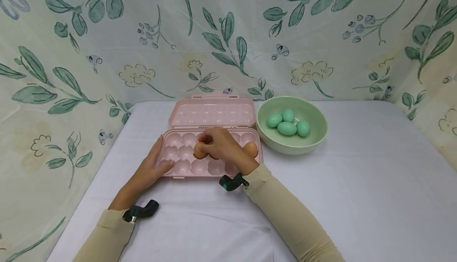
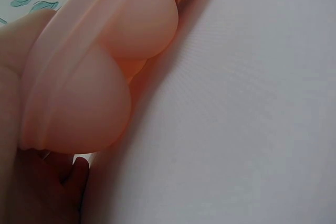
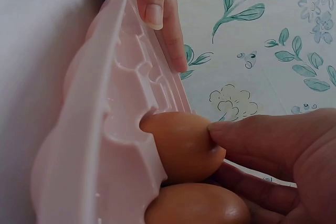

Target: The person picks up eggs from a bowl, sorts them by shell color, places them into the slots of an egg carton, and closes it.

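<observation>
A pink plastic egg carton (image 1: 198, 167) lies with its lid (image 1: 212, 111) folded back. My right hand (image 1: 223, 148) pinches a brown egg (image 3: 184, 148) between thumb and fingers, at a cup of the middle row. Right beside that egg sits a second brown egg (image 3: 199, 206), partly under my hand in the head view. Another brown egg (image 1: 250, 149) rests toward the carton's right end. My left hand (image 1: 151, 165) holds the carton's left front corner, thumb over the front rim and fingers along the left side.
To the carton's right stands a light green bowl (image 1: 294, 146) holding several green eggs (image 1: 287, 128). Both are on a white cloth-covered table (image 1: 357, 174). A leaf-patterned curtain (image 1: 228, 48) hangs behind and at the sides.
</observation>
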Demonstrator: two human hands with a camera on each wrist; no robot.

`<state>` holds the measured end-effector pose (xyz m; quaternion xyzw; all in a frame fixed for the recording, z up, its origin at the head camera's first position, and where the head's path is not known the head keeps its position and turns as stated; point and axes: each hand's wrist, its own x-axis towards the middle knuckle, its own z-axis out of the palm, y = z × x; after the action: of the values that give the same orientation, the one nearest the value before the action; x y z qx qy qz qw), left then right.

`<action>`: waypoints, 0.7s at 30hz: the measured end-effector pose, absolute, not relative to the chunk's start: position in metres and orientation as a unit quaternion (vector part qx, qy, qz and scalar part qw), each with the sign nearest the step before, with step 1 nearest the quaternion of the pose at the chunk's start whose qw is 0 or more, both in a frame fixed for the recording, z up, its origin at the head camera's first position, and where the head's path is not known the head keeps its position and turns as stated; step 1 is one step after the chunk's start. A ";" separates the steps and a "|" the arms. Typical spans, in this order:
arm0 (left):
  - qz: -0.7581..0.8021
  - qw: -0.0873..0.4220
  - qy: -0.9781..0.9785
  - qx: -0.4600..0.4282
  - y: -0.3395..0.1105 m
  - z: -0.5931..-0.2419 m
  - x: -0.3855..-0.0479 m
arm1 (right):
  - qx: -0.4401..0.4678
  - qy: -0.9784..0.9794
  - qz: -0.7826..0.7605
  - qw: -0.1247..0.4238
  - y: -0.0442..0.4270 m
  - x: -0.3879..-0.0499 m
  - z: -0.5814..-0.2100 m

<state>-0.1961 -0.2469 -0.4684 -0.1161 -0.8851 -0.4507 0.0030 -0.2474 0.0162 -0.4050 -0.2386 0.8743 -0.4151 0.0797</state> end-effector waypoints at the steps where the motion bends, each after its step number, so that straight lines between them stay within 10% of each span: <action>1: -0.451 0.002 -0.885 -0.115 -0.247 -0.468 -0.196 | -0.241 0.875 -0.414 0.078 0.016 -0.247 -0.405; 21: -0.445 0.000 -0.889 -0.112 -0.247 -0.468 -0.196 | -0.262 0.872 -0.406 0.080 0.016 -0.247 -0.403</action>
<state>-0.1959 -0.2474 -0.4681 -0.1118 -0.8887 -0.4446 0.0001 -0.2470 0.0164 -0.4030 -0.2624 0.8717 -0.4062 0.0799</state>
